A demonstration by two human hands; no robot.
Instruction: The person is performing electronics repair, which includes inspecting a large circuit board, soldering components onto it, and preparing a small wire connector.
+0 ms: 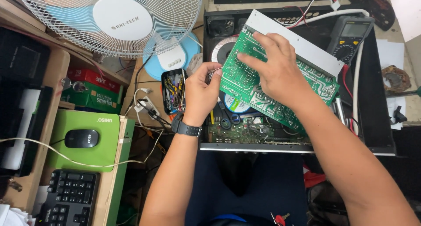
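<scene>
Circuit board (280,92), green and tilted above the open black chassis (372,99): stiff, light, fragile, best held by its edges. Left hand (199,92) pinches thin wires at its left edge; right hand (274,70) lies spread across its solder face.

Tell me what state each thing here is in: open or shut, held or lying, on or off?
Black metal case: lid off, insides showing.
Green circuit board: lifted and tilted, solder side up.
Right hand: flat on the board.
Left hand: pinching at the board's edge.
Multimeter: lying in the case, screen blank.
Fan: cannot tell if spinning.
Mouse: resting on a green pad, untouched.
</scene>
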